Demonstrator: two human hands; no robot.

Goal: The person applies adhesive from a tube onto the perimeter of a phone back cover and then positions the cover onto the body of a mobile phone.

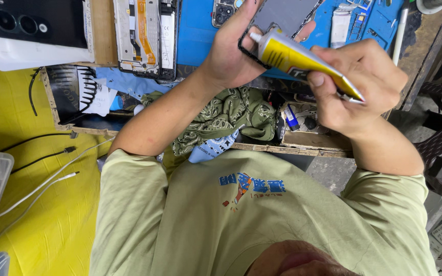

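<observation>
My left hand holds a phone panel with a grey face and a thin black rim, tilted up over the bench. My right hand grips a yellow glue tube near its crimped end. The tube's white nozzle touches the black rim of the panel right beside my left thumb. Both hands are raised above an open wooden drawer. My left fingers hide part of the panel.
A blue work mat carries an opened phone with an orange flex strip and small parts. A black phone lies on a white box. Green patterned cloth fills the drawer. Cables cross the yellow surface on the left.
</observation>
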